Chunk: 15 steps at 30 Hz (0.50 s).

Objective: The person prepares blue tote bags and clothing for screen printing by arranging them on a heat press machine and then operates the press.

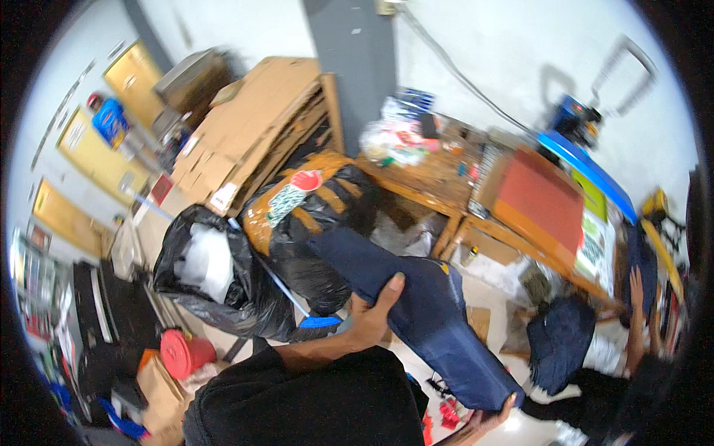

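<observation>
A long folded navy garment [439, 320] stretches slantwise in front of me, held up above the floor. My left hand [375, 314] grips its near edge around the middle, thumb on top and the other fingers mostly hidden beneath. At the lower right end, my right hand [491, 422] pinches the garment's bottom edge; only part of that hand shows. Just beyond the cloth lies a black plastic-wrapped bundle [327, 275] bound with brown tape. The garment's exact kind cannot be made out from the fold.
An open black bag [245, 305] with white contents stands left of the bundle. Flattened cardboard boxes [245, 119] are stacked behind. A wooden table [424, 186] carries clutter and a blue-handled press [587, 175]. At right, a co-worker's hand [637, 291] is near dark cloth. A red bucket [186, 355] sits lower left.
</observation>
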Each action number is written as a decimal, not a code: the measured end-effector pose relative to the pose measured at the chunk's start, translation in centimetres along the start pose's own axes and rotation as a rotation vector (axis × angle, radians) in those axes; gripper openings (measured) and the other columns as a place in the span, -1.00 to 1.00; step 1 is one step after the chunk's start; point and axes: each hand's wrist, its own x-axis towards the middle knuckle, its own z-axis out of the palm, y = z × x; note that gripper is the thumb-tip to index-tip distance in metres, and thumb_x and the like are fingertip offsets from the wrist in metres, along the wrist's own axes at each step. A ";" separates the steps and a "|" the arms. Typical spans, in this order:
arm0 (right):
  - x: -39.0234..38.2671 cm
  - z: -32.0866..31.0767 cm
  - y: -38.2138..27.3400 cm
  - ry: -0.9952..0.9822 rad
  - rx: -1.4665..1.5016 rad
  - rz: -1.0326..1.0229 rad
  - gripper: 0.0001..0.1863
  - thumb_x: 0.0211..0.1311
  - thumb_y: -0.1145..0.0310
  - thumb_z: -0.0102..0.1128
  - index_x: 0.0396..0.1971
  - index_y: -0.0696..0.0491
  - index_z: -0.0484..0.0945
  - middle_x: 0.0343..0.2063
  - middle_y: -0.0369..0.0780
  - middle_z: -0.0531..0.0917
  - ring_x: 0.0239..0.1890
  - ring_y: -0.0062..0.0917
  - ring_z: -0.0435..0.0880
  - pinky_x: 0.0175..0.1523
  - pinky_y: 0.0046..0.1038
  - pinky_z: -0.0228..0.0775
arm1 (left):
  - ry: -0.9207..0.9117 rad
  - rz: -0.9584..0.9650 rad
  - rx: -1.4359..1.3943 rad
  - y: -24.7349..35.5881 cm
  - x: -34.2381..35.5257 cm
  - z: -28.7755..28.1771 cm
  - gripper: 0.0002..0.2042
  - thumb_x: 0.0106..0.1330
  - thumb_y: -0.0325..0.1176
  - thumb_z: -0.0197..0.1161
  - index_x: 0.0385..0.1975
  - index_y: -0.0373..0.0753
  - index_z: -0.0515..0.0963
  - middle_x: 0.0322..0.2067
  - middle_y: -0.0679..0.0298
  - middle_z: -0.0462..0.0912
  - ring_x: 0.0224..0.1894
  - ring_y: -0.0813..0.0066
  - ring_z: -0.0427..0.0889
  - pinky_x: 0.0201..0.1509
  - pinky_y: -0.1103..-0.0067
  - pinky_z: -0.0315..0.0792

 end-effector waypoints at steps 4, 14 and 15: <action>2.6 10.4 0.3 -0.125 -0.159 -0.083 -0.31 0.08 0.08 0.21 0.15 0.22 0.35 0.05 -0.01 0.51 0.08 -0.13 0.50 0.24 -0.07 0.25 | 0.123 0.207 0.075 6.3 6.1 -5.6 -0.83 0.37 -0.37 0.17 -0.19 -0.35 0.55 -0.23 0.33 0.60 -0.17 0.59 0.53 -0.03 0.60 0.41; 5.6 46.3 13.4 -0.676 -0.312 -0.118 -0.60 0.23 0.24 0.25 -0.01 0.09 0.43 -0.03 -0.21 0.55 0.05 -0.45 0.49 0.21 -0.28 0.25 | 0.229 0.425 0.041 21.6 34.7 -21.2 -0.75 0.29 -0.29 0.25 -0.15 -0.30 0.51 -0.25 0.23 0.64 -0.23 0.43 0.61 -0.06 0.50 0.47; 4.6 48.2 13.4 -0.682 -0.298 -0.156 -0.63 0.21 0.26 0.28 -0.06 0.08 0.44 -0.05 -0.20 0.56 0.03 -0.45 0.51 0.19 -0.26 0.27 | 0.200 0.402 -0.014 23.9 35.5 -21.5 -0.79 0.30 -0.29 0.25 -0.20 -0.28 0.54 -0.29 0.25 0.64 -0.26 0.45 0.61 -0.07 0.50 0.47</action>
